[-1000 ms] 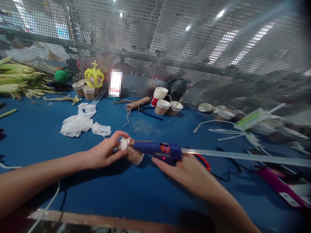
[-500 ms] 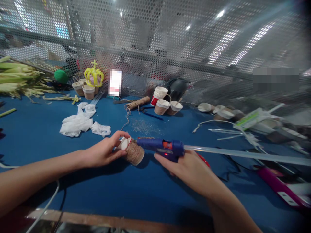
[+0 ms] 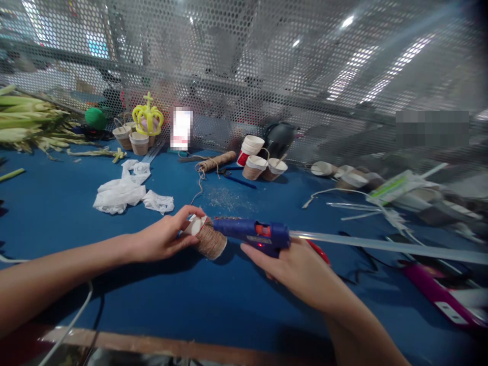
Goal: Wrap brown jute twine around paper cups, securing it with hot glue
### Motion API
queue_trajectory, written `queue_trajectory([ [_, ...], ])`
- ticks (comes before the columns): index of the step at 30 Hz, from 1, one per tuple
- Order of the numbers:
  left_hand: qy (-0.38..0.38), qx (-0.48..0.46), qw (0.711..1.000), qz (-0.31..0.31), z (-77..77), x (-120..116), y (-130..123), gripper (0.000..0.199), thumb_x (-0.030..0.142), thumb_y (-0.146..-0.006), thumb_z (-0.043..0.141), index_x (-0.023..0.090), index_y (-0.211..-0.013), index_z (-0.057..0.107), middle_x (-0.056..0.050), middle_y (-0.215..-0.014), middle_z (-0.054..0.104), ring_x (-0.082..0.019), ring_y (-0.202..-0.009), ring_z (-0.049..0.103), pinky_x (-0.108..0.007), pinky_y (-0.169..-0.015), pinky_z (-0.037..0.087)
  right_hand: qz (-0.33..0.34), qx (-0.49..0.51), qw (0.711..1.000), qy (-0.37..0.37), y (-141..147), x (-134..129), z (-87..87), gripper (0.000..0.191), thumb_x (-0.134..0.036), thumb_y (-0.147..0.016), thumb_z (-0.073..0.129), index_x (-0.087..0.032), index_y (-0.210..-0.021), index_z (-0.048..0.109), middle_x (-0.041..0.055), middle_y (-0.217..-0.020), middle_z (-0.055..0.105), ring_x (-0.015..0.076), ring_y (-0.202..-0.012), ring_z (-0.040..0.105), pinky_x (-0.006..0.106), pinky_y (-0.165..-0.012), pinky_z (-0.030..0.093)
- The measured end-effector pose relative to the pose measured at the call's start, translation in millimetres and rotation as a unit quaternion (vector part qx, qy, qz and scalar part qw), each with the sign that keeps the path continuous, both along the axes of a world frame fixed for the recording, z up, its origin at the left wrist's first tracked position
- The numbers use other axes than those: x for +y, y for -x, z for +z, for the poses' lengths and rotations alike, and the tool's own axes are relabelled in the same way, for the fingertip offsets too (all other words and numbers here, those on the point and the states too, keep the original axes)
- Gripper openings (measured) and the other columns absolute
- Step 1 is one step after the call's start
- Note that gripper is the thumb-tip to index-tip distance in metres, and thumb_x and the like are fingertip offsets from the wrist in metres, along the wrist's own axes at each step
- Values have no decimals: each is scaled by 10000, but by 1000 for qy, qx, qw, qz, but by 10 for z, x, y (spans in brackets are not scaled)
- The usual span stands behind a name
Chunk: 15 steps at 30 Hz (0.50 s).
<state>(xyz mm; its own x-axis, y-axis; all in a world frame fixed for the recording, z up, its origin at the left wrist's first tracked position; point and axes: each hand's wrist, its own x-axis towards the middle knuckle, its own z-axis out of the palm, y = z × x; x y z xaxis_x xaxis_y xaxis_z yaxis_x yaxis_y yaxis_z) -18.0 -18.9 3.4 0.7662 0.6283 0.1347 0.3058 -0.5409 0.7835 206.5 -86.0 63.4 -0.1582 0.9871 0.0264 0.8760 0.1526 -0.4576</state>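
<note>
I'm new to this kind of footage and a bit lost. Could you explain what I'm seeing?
There is no robot here: these are a person's bare hands, seen by one camera worn on the head, looking forward and down. The left hand has its grip on a small, tilted, twine-wrapped cup, white at one end. The right hand holds a dark-blue plastic glue gun with a clear glue stick in its back. The nozzle is close to the cup; whether they touch is hard to tell. On the blue tabletop lie crumpled white fabric and a brown twine roll; further back is a yellow crown-shaped ornament.
</note>
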Motion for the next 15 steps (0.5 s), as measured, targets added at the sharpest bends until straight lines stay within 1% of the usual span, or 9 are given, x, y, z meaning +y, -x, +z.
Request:
queue_trajectory([
  [5,4,0,1000,6,2,4,-4,342,228,-849,407,152,-1153,271,-36,-795,558,-139,-655,522,-255,-598,414,12,4,1000,-13,-1,-6,-21,188,-315,-771,505,-205,-637,577,-61,-373,471,125,-421,492,236,-462,375],
  [10,-5,7,1000,7,19,0,-4,346,234,-848,410,138,-1156,284,-35,-775,560,-143,-656,529,-262,-607,414,17,15,1000,-5,-5,-5,-48,149,-308,-768,508,-204,-691,582,-68,-377,473,113,-377,459,232,-440,367],
  [13,-7,6,1000,5,25,-4,0,343,230,-849,404,134,-1155,281,-32,-759,559,-141,-642,525,-260,-594,410,14,15,1000,-9,2,-9,-39,134,-303,-757,516,-205,-696,583,-56,-409,500,127,-436,505,231,-456,379],
  [15,-10,8,1000,3,21,-3,1,342,227,-848,407,137,-1153,283,-26,-751,558,-136,-632,521,-255,-588,407,17,11,1000,-16,3,-6,-31,129,-297,-755,517,-203,-700,584,-32,-500,567,139,-521,550,235,-499,402],
])
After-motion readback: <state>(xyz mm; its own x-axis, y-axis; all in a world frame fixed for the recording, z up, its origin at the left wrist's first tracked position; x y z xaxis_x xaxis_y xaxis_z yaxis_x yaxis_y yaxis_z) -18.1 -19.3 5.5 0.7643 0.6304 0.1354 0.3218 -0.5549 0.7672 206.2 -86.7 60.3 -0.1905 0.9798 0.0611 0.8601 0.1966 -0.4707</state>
